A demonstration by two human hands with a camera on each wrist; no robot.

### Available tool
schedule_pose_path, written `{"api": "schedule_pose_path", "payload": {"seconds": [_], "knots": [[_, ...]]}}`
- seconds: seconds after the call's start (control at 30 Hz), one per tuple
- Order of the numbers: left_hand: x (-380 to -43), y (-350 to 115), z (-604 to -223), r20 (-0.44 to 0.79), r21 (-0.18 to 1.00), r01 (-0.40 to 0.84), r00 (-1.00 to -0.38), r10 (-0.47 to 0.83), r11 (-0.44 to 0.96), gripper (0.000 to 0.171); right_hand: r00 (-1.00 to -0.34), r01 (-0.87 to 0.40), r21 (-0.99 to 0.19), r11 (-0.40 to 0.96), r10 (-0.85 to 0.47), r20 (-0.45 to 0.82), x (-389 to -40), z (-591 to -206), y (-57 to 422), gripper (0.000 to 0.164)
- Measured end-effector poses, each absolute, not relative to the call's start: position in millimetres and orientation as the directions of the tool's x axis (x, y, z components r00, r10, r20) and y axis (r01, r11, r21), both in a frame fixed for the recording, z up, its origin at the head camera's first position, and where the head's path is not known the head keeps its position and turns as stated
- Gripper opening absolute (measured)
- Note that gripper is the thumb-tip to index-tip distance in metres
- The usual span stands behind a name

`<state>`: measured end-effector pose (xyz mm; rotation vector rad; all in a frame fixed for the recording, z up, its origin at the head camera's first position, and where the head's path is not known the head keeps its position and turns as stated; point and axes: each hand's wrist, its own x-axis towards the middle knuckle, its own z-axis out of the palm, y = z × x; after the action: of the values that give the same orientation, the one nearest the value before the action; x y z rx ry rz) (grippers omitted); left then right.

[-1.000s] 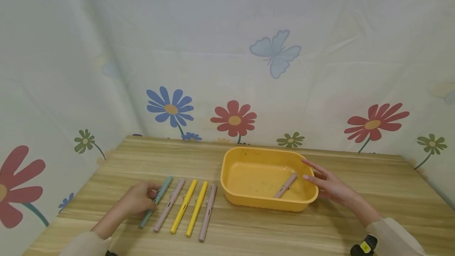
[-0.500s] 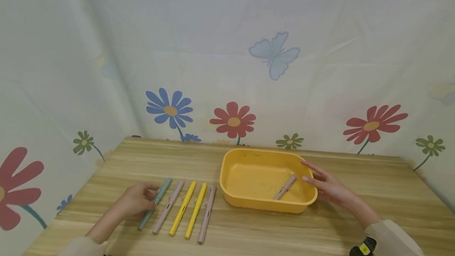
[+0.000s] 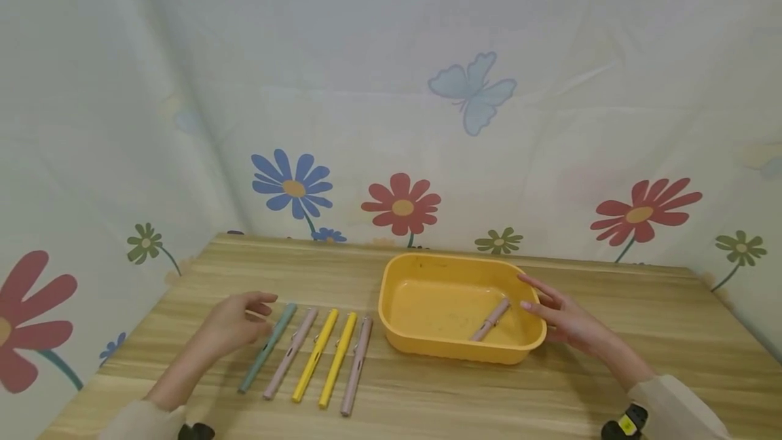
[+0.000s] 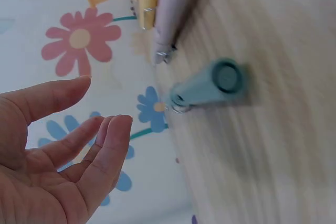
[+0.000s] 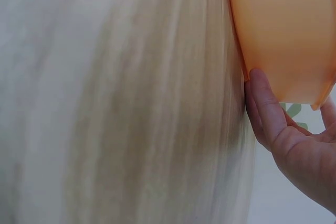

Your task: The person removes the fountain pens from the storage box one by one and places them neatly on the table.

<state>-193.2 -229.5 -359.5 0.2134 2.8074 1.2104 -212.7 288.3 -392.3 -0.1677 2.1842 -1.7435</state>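
Observation:
My left hand [image 3: 231, 326] hovers just left of a teal capped pen [image 3: 266, 350], its fingers loosely bent with nothing between them. In the left wrist view a gap shows between that hand and the teal pen [image 4: 202, 86]. To the right of it lie a mauve pen [image 3: 290, 354], two yellow pens and another mauve pen [image 3: 357, 367], in a slanted row with their clips away from me. My right hand [image 3: 571, 321] holds the right end of a yellow plastic bin [image 3: 452, 348], thumb over the rim and other fingers against the outer wall [image 5: 286, 40].
Inside the bin, near its right end, lies one mauve pen [image 3: 491, 320]. The wood-grain table [image 3: 464, 399] ends at the back against a white curtain [image 3: 342, 73] printed with flowers and a butterfly.
My left hand has let go of the teal pen and moved slightly up and away from it. The pens stay in their row. My right hand stays at the bin.

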Motion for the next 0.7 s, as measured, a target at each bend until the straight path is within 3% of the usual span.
{"api": "schedule_pose_path", "payload": {"seconds": [0.7], "knots": [[-205.4,-133.6,-334.6,0.084,0.784,0.202,-0.971,0.223,0.587,0.042,-0.935,0.12,-0.961,0.25,-0.296,-0.194,-210.3,-388.7,285.8,0.068]]}}
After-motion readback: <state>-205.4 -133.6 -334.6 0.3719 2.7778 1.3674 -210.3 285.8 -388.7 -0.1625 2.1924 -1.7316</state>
